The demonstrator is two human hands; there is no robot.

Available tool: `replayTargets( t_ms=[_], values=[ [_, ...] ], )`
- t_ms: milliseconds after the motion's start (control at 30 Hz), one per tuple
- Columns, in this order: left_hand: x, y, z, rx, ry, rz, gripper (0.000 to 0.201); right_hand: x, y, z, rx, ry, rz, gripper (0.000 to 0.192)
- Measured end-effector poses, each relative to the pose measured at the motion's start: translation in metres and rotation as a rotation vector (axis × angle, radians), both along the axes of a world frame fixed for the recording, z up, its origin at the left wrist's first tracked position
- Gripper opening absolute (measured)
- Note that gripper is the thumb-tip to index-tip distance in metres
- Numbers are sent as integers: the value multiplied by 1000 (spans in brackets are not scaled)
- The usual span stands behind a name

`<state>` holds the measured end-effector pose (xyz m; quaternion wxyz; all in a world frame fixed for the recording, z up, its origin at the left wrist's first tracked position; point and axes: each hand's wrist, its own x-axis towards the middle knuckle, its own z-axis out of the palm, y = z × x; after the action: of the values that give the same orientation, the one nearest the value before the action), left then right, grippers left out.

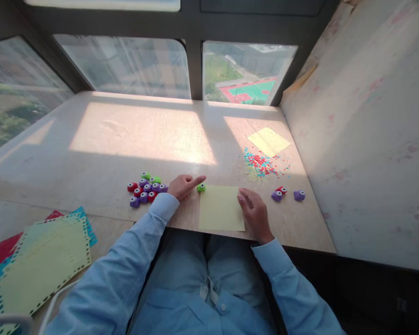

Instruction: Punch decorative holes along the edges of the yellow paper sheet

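A pale yellow sheet of paper [220, 209] lies at the table's front edge between my hands. My right hand [254, 211] grips its right edge, thumb and fingers curled together at the upper corner. At the sheet's upper left corner sits a small green craft punch [201, 187]. My left hand [184, 186] is beside it, one finger stretched out just over the punch and the others bent; whether it touches the punch is unclear. Close to my left wrist stands a cluster of purple, red and green punches [147, 188], partly hidden by that hand.
Right of my right hand are a red punch [283, 190], a purple punch [277, 196] and another purple punch [299, 195]. Behind them lie scattered confetti [261, 165] and a yellow sheet [269, 141]. Punched coloured sheets [52, 260] overlap at left. A wall [370, 139] bounds the right.
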<state>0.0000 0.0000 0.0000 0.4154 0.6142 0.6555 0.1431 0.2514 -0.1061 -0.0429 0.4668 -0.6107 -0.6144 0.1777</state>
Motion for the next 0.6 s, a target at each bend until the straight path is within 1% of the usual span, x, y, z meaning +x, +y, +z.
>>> replayTargets(
  t_ms=[67,167,367,600],
  values=[
    [1,3,0,-51,12,-25,67,0,0,0,-1,3,4,31],
    [2,8,1,-118,-26,-52,68,0,1,0,-4,2,15,32],
    [0,10,5,-128,-52,-122,68,0,1,2,0,3,24,31],
    [1,13,10,-173,-71,-143,67,0,1,1,3,10,19,30]
  ],
)
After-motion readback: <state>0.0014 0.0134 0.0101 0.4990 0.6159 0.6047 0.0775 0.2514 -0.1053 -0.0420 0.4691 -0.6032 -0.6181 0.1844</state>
